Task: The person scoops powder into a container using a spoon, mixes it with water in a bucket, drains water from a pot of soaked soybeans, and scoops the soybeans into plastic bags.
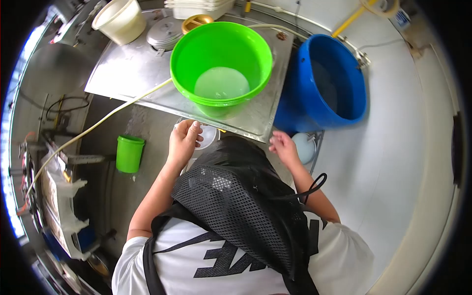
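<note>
My left hand (pixel 185 140) hovers just off the front edge of a stainless steel table (pixel 123 73), its fingers loosely curled with nothing visible in them. To the right, my right hand (pixel 284 147) hangs near the table's front corner, fingers bent, slightly apart and bare of any object. Both are nearest to a large bright green bucket (pixel 194 54) standing on the table. Inside it lies a whitish, cloudy liquid (pixel 223 82). A black mesh garment (pixel 231 196) covers my front over a white shirt.
A tall blue barrel (pixel 295 98) stands right of the table. Behind sit a white bucket (pixel 123 24), a metal lidded pot (pixel 164 33) and a gold-coloured bowl (pixel 196 22). A pale hose (pixel 93 125) runs leftward. On the floor are a small green bin (pixel 130 155) and a pale round container (pixel 306 148).
</note>
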